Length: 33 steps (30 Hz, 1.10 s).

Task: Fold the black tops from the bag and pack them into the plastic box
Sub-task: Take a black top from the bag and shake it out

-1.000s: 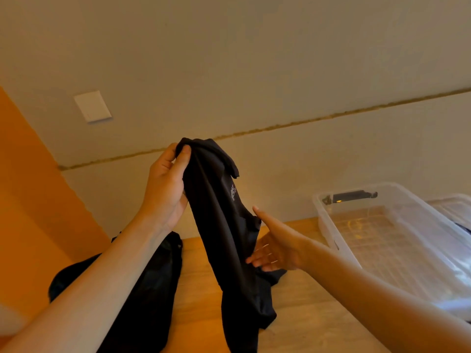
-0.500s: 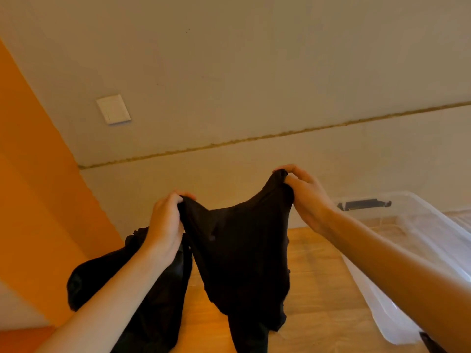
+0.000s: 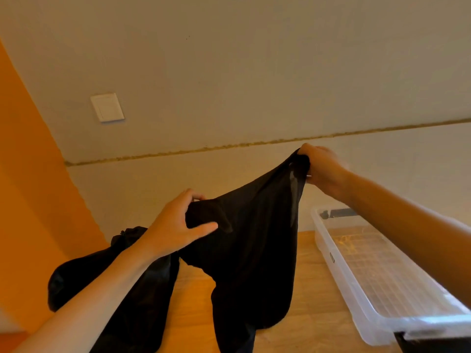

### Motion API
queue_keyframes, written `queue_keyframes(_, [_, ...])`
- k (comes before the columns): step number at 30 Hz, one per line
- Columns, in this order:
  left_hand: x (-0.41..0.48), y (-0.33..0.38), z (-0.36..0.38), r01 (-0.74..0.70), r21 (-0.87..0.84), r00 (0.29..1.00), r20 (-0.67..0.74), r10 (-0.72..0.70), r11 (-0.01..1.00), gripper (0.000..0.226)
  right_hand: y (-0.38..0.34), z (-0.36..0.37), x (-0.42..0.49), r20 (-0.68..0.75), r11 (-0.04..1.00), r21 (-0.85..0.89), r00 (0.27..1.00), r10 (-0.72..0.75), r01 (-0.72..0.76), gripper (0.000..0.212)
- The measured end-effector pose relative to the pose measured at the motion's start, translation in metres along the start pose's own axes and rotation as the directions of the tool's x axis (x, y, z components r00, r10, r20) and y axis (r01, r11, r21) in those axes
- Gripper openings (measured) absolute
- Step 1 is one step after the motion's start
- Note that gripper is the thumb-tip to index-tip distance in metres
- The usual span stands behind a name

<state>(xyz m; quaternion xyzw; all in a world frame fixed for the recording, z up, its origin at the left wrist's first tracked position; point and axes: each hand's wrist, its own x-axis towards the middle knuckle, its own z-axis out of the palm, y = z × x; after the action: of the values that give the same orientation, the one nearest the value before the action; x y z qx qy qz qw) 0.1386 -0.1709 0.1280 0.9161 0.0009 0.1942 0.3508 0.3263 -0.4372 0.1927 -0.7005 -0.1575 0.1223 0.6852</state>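
Black top [image 3: 249, 238] is hanging mid-frame over the wooden surface [image 3: 313, 289], stretching between both hands: the left hand [image 3: 175, 228] is gripping one bunched edge, and the right hand [image 3: 323, 171] is pinching another higher up. A soft, bulging black bag [image 3: 114, 289] is slumping at lower left. A clear rectangular plastic box [image 3: 344, 276] is sitting at right, its gridded floor showing.

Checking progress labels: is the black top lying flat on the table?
No, the left hand and right hand grip the black top by its upper edge, and it hangs spread between them.
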Motion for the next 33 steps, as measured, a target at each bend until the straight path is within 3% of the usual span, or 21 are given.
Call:
queue_keyframes(3, [0.002,-0.001,0.0,-0.051,0.093,0.993,-0.099,0.061,0.994,0.014,-0.004,-0.008,0.002,0.099,0.954,0.227,0.979,0.179,-0.197,0.013])
queue_keyframes(5, [0.005,0.002,0.001,-0.03,-0.014,0.982,-0.189,0.027,0.999,0.015,-0.003,-0.012,0.002,0.16,0.91,0.315,0.96,0.23,-0.27,0.014])
queue_keyframes(8, [0.009,0.015,0.007,0.074,-0.249,0.924,-0.348,-0.16,0.966,0.031,-0.003,-0.015,0.005,0.201,0.868,0.403,0.954,0.224,-0.289,0.012])
queue_keyframes(11, [0.015,0.023,0.009,0.102,-0.275,0.818,-0.524,-0.238,0.956,0.047,-0.005,-0.017,0.01,0.162,0.891,0.386,0.968,0.19,-0.239,0.033])
queue_keyframes(14, [0.021,0.028,0.002,0.048,-0.346,0.742,-0.616,-0.265,0.937,0.024,-0.011,-0.015,0.012,0.119,0.899,0.364,0.97,0.213,-0.242,0.044])
queue_keyframes(17, [0.02,0.033,-0.002,0.05,-0.466,0.703,-0.612,-0.363,0.883,0.014,-0.016,-0.015,0.011,0.101,0.861,0.401,0.95,0.297,-0.312,0.047])
queue_keyframes(20, [0.02,0.03,-0.004,0.092,-0.563,0.698,-0.552,-0.456,0.822,0.023,-0.019,-0.014,0.013,0.098,0.816,0.443,0.925,0.368,-0.372,0.046])
queue_keyframes(23, [0.02,0.03,-0.014,0.185,-0.642,0.694,-0.451,-0.561,0.744,0.022,-0.021,-0.008,0.012,0.105,0.807,0.469,0.93,0.352,-0.358,0.042])
queue_keyframes(28, [0.017,0.029,-0.027,0.181,-0.496,0.772,-0.463,-0.435,0.849,0.015,-0.025,-0.004,0.009,0.164,0.841,0.431,0.945,0.282,-0.326,0.048])
queue_keyframes(33, [0.015,0.016,-0.034,0.231,-0.518,0.739,-0.456,-0.495,0.823,0.021,-0.024,-0.008,0.013,0.199,0.811,0.406,0.907,0.372,-0.422,0.044])
